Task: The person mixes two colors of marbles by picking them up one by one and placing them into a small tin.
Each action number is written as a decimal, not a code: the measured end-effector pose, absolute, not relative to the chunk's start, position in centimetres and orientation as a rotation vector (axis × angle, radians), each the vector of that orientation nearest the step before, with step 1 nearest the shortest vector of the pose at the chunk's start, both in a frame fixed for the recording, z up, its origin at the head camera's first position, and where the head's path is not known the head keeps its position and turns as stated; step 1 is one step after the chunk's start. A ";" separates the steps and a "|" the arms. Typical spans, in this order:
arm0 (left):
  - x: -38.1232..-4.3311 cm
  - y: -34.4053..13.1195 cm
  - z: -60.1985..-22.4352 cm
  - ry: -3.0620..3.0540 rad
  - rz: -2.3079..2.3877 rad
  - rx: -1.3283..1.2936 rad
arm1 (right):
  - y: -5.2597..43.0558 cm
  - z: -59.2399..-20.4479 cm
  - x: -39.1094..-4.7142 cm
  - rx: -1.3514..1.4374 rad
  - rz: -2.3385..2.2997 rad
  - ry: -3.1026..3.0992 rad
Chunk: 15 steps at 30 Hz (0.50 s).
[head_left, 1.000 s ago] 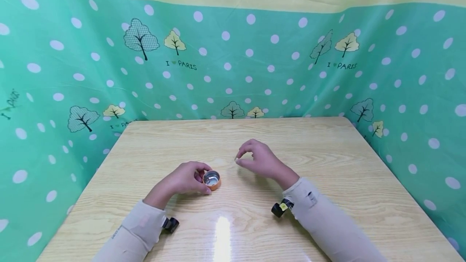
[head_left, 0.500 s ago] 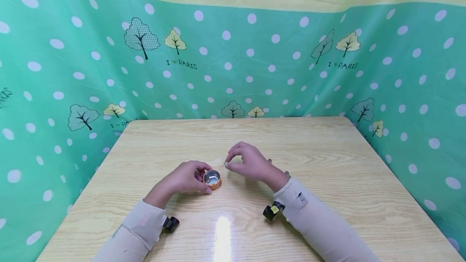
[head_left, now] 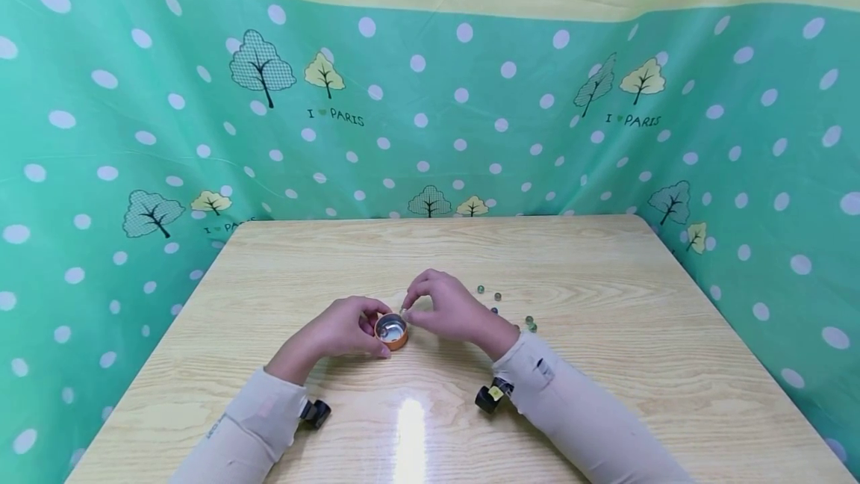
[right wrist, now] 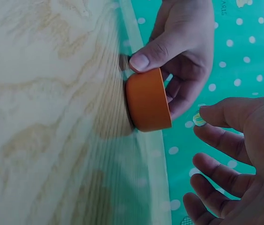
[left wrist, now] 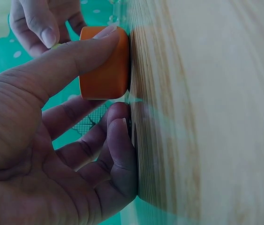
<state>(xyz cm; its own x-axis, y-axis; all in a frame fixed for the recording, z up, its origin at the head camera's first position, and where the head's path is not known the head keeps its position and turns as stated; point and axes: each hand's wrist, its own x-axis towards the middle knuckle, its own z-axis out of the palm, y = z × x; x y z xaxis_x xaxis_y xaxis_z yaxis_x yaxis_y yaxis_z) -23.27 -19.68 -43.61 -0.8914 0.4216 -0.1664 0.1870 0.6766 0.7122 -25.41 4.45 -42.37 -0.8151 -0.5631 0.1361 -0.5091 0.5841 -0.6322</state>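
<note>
Dotted cloth (head_left: 430, 140) behind wooden table (head_left: 571, 409); orange cup (head_left: 391, 333) atop.

The right hand (head_left: 446, 308) now holds its pinched marble (right wrist: 199, 119) just beside the orange cup (right wrist: 148, 101), nearer than before; past its wrist, small loose marbles (head_left: 529, 319), earlier hidden, come into view.

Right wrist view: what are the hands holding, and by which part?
Left hand grips the round orange cup by its outer wall; right hand pinches a small, clear, yellow-streaked marble by its sides, between thumb and index finger.
</note>
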 end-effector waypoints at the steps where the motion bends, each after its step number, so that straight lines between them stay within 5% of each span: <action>1: -23.2 -19.7 -43.6 2.572 1.045 0.479 | 4.4 -42.4 -25.4 -0.925 -1.043 2.721; 15: -22.9 -19.5 -43.3 2.569 1.070 0.460 | 3.6 -42.6 -24.6 -0.982 -0.998 2.708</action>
<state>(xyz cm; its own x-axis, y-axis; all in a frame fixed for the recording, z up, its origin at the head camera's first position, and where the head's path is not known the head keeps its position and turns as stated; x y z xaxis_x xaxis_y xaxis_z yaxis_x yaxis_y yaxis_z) -22.86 -19.49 -43.31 -0.8971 0.4093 -0.1665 0.1701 0.6677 0.7248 -24.59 3.58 -42.65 -0.7886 -0.6015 0.1282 -0.5407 0.5789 -0.6104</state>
